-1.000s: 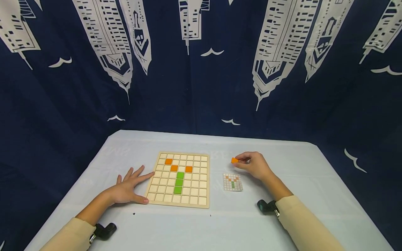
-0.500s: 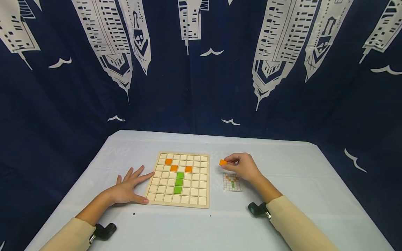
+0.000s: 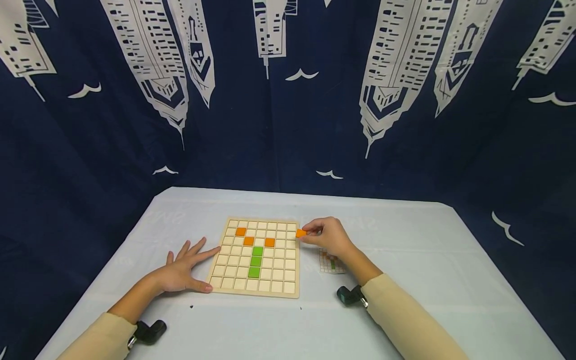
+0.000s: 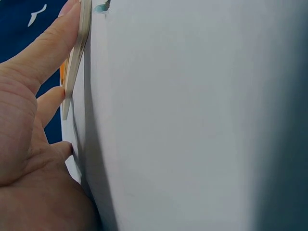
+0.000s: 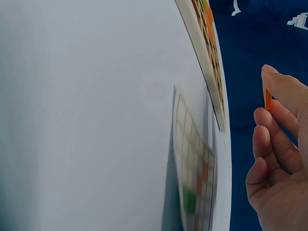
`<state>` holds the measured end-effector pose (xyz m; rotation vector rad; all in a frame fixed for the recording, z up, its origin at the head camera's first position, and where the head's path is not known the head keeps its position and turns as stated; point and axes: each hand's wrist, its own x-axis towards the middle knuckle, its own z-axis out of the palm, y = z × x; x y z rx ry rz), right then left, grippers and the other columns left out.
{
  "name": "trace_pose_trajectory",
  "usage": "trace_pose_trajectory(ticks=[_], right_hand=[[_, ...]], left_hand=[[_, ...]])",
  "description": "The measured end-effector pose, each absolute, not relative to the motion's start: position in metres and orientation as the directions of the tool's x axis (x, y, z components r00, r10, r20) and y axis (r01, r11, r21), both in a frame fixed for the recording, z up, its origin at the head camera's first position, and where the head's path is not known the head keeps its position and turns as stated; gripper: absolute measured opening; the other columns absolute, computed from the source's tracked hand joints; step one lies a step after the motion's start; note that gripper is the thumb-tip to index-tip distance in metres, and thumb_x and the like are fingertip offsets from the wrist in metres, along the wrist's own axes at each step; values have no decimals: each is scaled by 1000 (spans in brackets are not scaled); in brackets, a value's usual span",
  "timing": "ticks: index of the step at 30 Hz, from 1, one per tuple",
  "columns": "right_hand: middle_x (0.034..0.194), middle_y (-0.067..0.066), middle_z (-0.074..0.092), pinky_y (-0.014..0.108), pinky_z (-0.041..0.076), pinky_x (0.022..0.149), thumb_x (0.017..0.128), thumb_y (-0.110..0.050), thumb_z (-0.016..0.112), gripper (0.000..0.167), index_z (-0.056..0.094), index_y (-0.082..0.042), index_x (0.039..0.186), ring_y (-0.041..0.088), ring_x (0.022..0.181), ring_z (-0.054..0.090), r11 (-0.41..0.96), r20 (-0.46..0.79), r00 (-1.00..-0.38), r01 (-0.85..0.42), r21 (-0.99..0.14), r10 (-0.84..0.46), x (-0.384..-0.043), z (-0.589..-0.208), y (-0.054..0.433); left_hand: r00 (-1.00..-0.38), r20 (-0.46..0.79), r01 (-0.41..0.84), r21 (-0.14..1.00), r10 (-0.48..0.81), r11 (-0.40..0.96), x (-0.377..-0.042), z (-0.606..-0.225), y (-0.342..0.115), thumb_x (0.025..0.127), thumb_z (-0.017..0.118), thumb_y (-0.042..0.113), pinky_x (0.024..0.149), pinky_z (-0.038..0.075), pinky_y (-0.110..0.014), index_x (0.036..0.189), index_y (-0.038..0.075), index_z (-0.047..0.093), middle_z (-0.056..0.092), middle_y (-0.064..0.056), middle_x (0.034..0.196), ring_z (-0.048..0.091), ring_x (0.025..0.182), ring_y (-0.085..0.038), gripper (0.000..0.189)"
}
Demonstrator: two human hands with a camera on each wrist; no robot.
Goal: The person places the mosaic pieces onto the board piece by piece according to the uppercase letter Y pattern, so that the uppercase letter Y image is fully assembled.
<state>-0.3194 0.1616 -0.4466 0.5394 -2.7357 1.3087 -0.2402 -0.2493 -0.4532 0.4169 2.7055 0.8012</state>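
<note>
My right hand [image 3: 330,236] pinches an orange square tile [image 3: 301,233] between thumb and fingertips, at the upper right edge of the wooden grid board [image 3: 298,280]. The same orange tile [image 5: 268,99] shows edge-on in the right wrist view. Three orange tiles, one of them the upper left tile [image 3: 240,232], lie in cells of the board, above a column of green tiles [image 3: 256,261]. My left hand [image 3: 180,270] lies spread at the board's left side, with thumb and a finger touching its edge. In the left wrist view, the thumb [image 4: 53,45] rests against the board's side.
A small card [image 3: 330,265] printted with a grid of orange and green squares lies right of the board, partly under my right forearm. All this sits on a white-covered table [image 3: 252,330]. A dark blue curtain [image 3: 279,125] with white buildings hangs behind.
My right hand has moved left with the orange tile, from beyond the card to the board's right edge. The forearm now covers part of the card. The left hand has stayed put.
</note>
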Motion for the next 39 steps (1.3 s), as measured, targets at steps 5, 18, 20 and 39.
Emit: trace_pose_trajectory(ticks=[5, 18, 20, 39], right_hand=[[81, -3, 75, 21, 51, 64, 76, -24, 92, 26, 82, -12, 97, 13, 71, 60, 569, 191, -940, -326, -755, -284, -323, -449, 149], [88, 1, 79, 21, 53, 65, 77, -19, 91, 21, 82, -10, 93, 9, 70, 62, 586, 183, -931, -343, -734, -315, -336, -448, 125], [87, 1, 79, 21, 53, 66, 77, -18, 91, 21, 82, -9, 93, 8, 70, 61, 585, 172, -934, -333, -739, -314, -339, -450, 122], [78, -3, 74, 21, 52, 67, 76, -23, 92, 23, 83, -9, 93, 9, 71, 61, 669, 89, -951, -273, -691, -297, -348, -451, 105]], left_hand=[[-917, -193, 188, 563, 349, 804, -240, -454, -249, 67, 91, 52, 106, -14, -86, 158, 25, 40, 5, -24, 171, -12, 152, -61, 108], [-914, -172, 211, 570, 366, 794, -239, -453, -250, 69, 90, 51, 105, -14, -86, 158, 23, 41, 6, -25, 171, -11, 151, -62, 106], [-915, -170, 213, 569, 366, 795, -240, -454, -250, 68, 91, 51, 105, -14, -86, 158, 23, 41, 6, -26, 171, -11, 151, -62, 106], [-915, -179, 202, 571, 361, 796, -240, -455, -250, 67, 91, 51, 105, -14, -86, 158, 24, 41, 5, -25, 171, -11, 151, -62, 107]])
